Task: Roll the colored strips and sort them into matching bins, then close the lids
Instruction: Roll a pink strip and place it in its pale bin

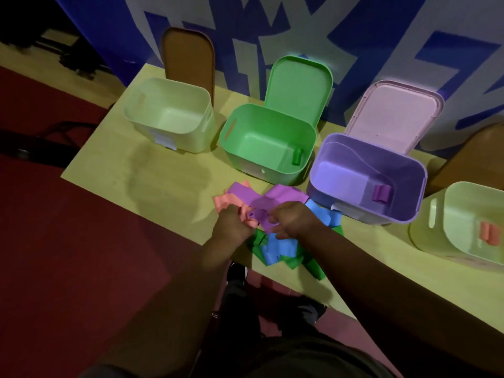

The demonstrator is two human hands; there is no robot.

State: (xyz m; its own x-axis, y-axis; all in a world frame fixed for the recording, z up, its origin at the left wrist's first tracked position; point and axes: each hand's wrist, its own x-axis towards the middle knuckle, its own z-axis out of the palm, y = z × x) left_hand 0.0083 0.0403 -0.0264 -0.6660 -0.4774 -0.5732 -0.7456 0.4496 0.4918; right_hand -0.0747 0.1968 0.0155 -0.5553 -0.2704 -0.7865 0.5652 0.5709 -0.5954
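A heap of loose strips lies at the table's near edge: purple [283,195], orange [225,203], blue [281,248] and green [313,266]. My left hand [231,223] and my right hand [293,218] meet over the heap, both pinching a purple strip [263,214] between them. Behind stand open bins: a pale one [169,102] with a brown lid, a green bin [261,115] holding a green roll [297,156], a purple bin [341,148] holding a purple roll [381,193], and a pale bin [425,233] at the right holding an orange roll [491,233].
The yellow-green table [163,175] runs diagonally, with red floor left of it. The lids of the green [298,85] and purple [395,113] bins stand up against a blue and white wall. A brown lid [474,151] leans at the far right.
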